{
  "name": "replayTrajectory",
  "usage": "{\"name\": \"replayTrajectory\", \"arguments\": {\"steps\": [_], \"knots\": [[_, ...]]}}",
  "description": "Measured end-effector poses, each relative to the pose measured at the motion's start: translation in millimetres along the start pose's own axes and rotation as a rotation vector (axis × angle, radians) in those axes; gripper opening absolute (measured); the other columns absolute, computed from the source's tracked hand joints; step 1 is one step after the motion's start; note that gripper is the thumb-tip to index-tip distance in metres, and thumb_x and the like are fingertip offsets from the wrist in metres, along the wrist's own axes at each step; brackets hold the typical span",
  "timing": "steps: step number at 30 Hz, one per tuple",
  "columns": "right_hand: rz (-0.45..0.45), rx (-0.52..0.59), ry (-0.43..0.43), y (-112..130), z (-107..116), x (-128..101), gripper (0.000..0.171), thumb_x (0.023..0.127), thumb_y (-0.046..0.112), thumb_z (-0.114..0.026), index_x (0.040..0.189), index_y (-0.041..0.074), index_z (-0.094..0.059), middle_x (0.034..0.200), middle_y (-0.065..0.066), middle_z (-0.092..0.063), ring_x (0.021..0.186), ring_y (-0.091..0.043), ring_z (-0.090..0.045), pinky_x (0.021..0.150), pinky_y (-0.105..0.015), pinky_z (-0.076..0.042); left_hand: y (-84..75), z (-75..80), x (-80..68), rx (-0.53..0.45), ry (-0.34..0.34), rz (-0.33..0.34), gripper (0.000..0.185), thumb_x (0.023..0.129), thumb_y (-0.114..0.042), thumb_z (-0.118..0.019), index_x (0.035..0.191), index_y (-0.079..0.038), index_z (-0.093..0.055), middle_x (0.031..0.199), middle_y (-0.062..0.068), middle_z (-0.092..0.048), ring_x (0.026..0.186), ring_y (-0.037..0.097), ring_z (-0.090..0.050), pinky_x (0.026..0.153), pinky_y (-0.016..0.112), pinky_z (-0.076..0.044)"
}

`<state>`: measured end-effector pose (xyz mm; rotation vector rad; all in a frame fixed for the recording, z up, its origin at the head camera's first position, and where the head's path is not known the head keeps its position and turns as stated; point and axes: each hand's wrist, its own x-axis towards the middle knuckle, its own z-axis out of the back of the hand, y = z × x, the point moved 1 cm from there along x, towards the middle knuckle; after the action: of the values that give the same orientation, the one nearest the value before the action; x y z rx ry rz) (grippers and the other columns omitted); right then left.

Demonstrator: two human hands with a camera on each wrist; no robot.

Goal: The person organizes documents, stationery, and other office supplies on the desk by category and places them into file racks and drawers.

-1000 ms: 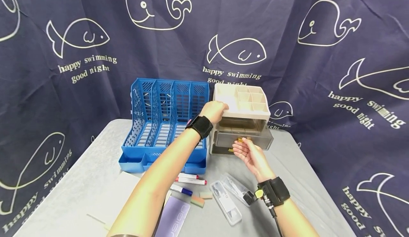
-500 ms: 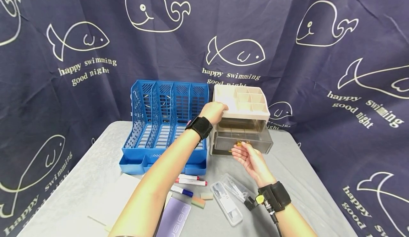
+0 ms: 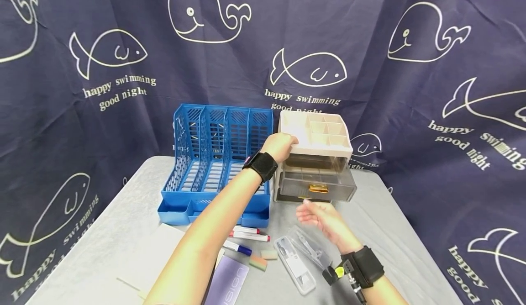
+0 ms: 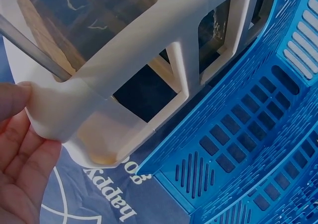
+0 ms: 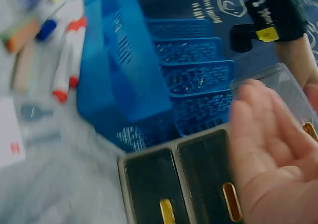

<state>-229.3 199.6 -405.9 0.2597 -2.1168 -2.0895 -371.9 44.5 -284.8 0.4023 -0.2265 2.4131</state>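
Observation:
A white desktop drawer organizer with a divided top tray stands at the back right. My left hand grips its upper left edge; in the left wrist view, the thumb and fingers pinch the white frame's corner. A smoky clear drawer with a gold handle is pulled out below the top tray. My right hand is in the air in front of and below that drawer, apart from the handle, fingers loosely bent and holding nothing. Two closed drawers with gold handles show in the right wrist view.
A blue file rack stands left of the organizer. In front lie markers, erasers, a clear case, a transparent pouch, a purple box and white paper. A patterned curtain hangs behind.
The drawer has come slightly farther out toward me. My right hand has let go of its gold handle and moved down and nearer. My left hand stays on the organizer.

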Motion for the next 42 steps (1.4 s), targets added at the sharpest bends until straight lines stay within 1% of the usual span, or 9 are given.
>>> {"name": "replayTrajectory", "arguments": {"steps": [4,7,9,13,16,19,24,34,42], "knots": [[0.095,-0.364,0.071,-12,-3,-8,0.032,0.091,0.014,-0.06,0.111,-0.011,-0.061,0.098,-0.019,-0.068,0.082,-0.016,-0.067,0.076,-0.03,-0.056,-1.6,-1.6,0.0,0.007,0.006,-0.008,0.03,0.09,-0.008,-0.059,0.118,-0.015,-0.067,0.115,0.001,-0.067,0.105,0.018,-0.063,0.089,0.031,-0.05],[0.206,-0.596,0.072,-19,-5,-14,0.036,0.086,0.011,-0.065,0.115,-0.01,-0.06,0.101,-0.022,-0.067,0.079,-0.017,-0.066,0.071,-0.026,-0.055,-3.5,-2.2,-0.2,0.009,0.006,-0.012,0.03,0.09,-0.008,-0.059,0.118,-0.015,-0.067,0.115,0.001,-0.067,0.105,0.018,-0.063,0.089,0.031,-0.05],[0.251,-0.738,0.057,-23,-4,-18,0.038,0.083,0.01,-0.067,0.115,-0.009,-0.06,0.104,-0.023,-0.066,0.08,-0.022,-0.066,0.069,-0.027,-0.054,-4.9,-2.8,-0.1,0.007,0.009,-0.014,0.03,0.09,-0.008,-0.059,0.119,-0.015,-0.067,0.115,0.001,-0.067,0.105,0.018,-0.063,0.089,0.031,-0.05],[0.23,-0.954,0.029,-29,-3,-28,0.046,0.075,0.007,-0.072,0.115,-0.009,-0.059,0.111,-0.024,-0.063,0.09,-0.036,-0.063,0.076,-0.039,-0.054,-6.8,-3.6,0.4,0.019,0.016,-0.019,0.03,0.091,-0.008,-0.058,0.119,-0.016,-0.067,0.115,0.001,-0.067,0.105,0.017,-0.063,0.089,0.031,-0.05],[0.184,-1.064,0.002,-31,-2,-33,0.051,0.067,0.006,-0.075,0.113,-0.009,-0.059,0.11,-0.022,-0.062,0.098,-0.04,-0.06,0.085,-0.049,-0.049,-7.2,-3.6,0.6,0.026,0.011,-0.021,0.03,0.09,-0.007,-0.058,0.118,-0.016,-0.067,0.114,0.001,-0.068,0.104,0.017,-0.063,0.089,0.031,-0.05],[0.145,-1.11,-0.025,-33,-2,-35,0.056,0.059,0.004,-0.077,0.111,-0.008,-0.059,0.106,-0.021,-0.062,0.1,-0.04,-0.058,0.089,-0.053,-0.046,-7.1,-3.5,0.6,0.029,0.006,-0.022,0.03,0.09,-0.007,-0.058,0.118,-0.016,-0.067,0.114,0.0,-0.068,0.104,0.017,-0.063,0.089,0.031,-0.05],[0.099,-1.143,-0.043,-38,-4,-38,0.063,0.052,0.002,-0.081,0.11,-0.008,-0.059,0.103,-0.02,-0.061,0.095,-0.039,-0.059,0.087,-0.052,-0.047,-7.0,-3.1,0.1,0.029,0.005,-0.026,0.03,0.091,-0.008,-0.058,0.119,-0.016,-0.067,0.114,0.001,-0.068,0.104,0.017,-0.063,0.089,0.03,-0.05],[0.092,-1.221,-0.066,-52,-8,-38,0.068,0.047,0.0,-0.076,0.111,-0.012,-0.057,0.101,-0.02,-0.06,0.093,-0.037,-0.059,0.087,-0.049,-0.048,-4.7,-2.8,-0.5,0.037,-0.005,-0.024,0.029,0.092,-0.009,-0.057,0.119,-0.016,-0.067,0.114,0.001,-0.068,0.103,0.017,-0.064,0.087,0.029,-0.051],[0.088,-1.263,-0.094,-60,-9,-32,0.067,0.048,0.003,-0.08,0.109,-0.011,-0.057,0.101,-0.022,-0.059,0.092,-0.041,-0.058,0.084,-0.051,-0.048,-1.6,-1.4,-1.8,0.034,-0.011,-0.016,0.03,0.092,-0.007,-0.056,0.119,-0.016,-0.067,0.114,0.001,-0.068,0.102,0.017,-0.064,0.085,0.03,-0.052]]}}
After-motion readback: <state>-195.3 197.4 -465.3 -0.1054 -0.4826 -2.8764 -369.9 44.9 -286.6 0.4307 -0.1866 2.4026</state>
